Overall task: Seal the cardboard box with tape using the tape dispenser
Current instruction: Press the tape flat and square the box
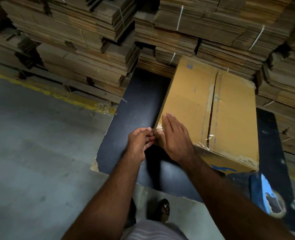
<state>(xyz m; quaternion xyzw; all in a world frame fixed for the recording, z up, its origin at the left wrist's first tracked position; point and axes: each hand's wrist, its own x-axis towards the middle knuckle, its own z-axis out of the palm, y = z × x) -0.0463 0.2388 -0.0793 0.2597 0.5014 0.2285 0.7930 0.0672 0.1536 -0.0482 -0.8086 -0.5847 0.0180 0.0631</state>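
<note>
Pinching the clear tape [160, 126] at the near-left corner of the cardboard box [203, 108], the left hand [139, 144] curls its fingers; the right hand [174, 137] presses flat, fingers straight, on the box top. The box sits on a dark desk [139, 104]; the blue tape dispenser [266, 194] lies right.

You have one cardboard box [195, 101], one tape dispenser [267, 196], two hands (left [138, 144], right [174, 137]), one sandalled foot [163, 209].

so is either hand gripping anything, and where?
The left hand pinches clear tape at the brown cardboard box's near-left corner; the right hand presses flat there.
</note>
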